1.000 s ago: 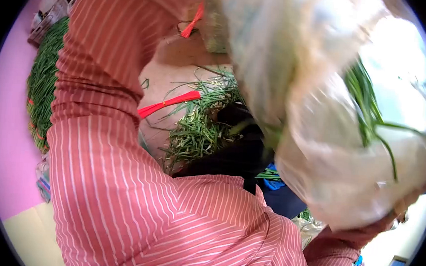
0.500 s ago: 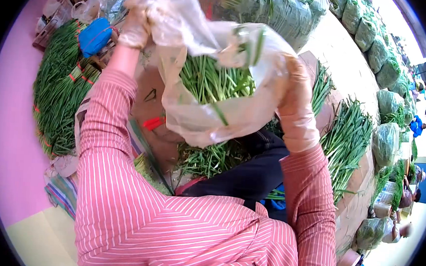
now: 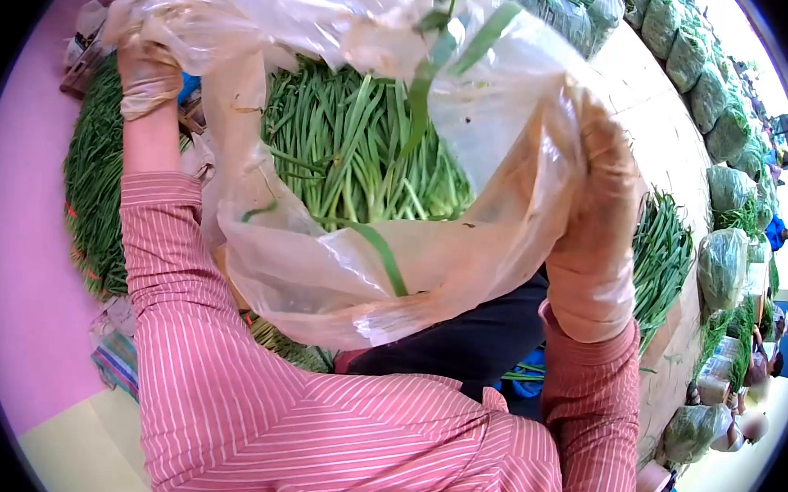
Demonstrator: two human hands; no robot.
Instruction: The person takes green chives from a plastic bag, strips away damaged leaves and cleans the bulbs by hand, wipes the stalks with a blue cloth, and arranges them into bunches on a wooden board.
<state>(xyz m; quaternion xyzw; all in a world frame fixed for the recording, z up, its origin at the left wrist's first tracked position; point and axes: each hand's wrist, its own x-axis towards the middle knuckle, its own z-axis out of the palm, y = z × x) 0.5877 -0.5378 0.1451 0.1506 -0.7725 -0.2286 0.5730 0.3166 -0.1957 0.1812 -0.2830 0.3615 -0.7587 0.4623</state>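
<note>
Plastic bag (image 3: 306,286), mouth open, edges in both hands (image 3: 149,76) (image 3: 604,182)

Bag (image 3: 318,304): thin translucent plastic, glossy, wrinkled. Sleeves (image 3: 176,269): striped matt cloth. Pink wall (image 3: 21,223): smooth, matt.

The floor (image 3: 663,132) is pale and brownish, and it is seen mostly at the right side. On it, at the right, lies a loose pile of long green stalks (image 3: 664,253). Farther to the right stand many filled clear bags (image 3: 730,131), put in a long row which goes to the far side. One more filled bag (image 3: 697,431) is at the near right, and near it is a pink container (image 3: 653,481). At the left there is a big green heap (image 3: 96,183), with some reddish ties; its underside I cannot see.
</note>
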